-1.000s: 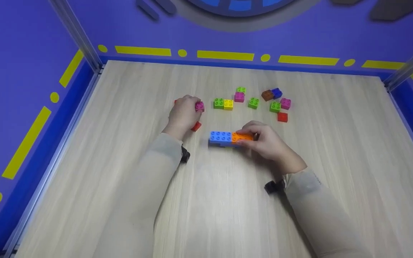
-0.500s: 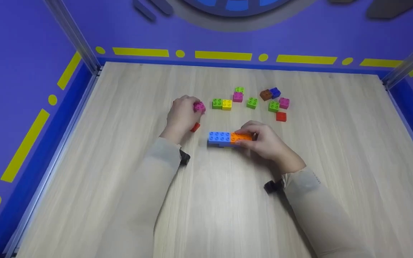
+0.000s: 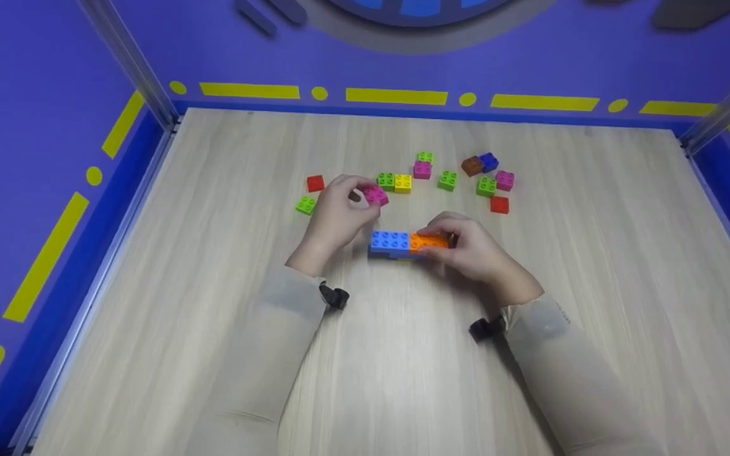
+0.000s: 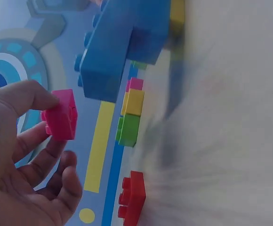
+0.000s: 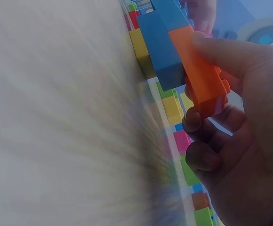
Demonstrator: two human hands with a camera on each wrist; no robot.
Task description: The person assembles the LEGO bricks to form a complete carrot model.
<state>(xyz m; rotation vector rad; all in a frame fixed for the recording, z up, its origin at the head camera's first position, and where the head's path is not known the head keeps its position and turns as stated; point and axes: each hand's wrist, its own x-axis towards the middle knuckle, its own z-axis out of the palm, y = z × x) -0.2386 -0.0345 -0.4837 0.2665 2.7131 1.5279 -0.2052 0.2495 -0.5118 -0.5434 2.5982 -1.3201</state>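
My left hand (image 3: 335,218) pinches a pink brick (image 3: 375,195) between thumb and fingers. In the left wrist view this pink brick (image 4: 63,115) is held tilted, its studs facing the palm side, apart from the build. My right hand (image 3: 476,252) grips the orange brick (image 5: 201,70) at the right end of a stacked build. Beside the orange brick, a long blue brick (image 3: 390,240) forms the left part of the top layer. Another blue brick (image 5: 162,52) lies under them, and a yellow brick (image 5: 141,52) shows at the bottom of the stack.
Left of my left hand lie a red brick (image 3: 315,183) and a lime brick (image 3: 305,204); a dark brown piece (image 3: 355,197) shows behind its fingers. Several bricks are spread farther back, including a yellow one (image 3: 403,183) and a blue one (image 3: 488,162). Blue-purple walls (image 3: 263,69) border the table.
My left hand has moved right and toward the build, carrying the pink brick. The red and lime bricks at left are uncovered; the nearer red one is now hidden. My right hand stays put.
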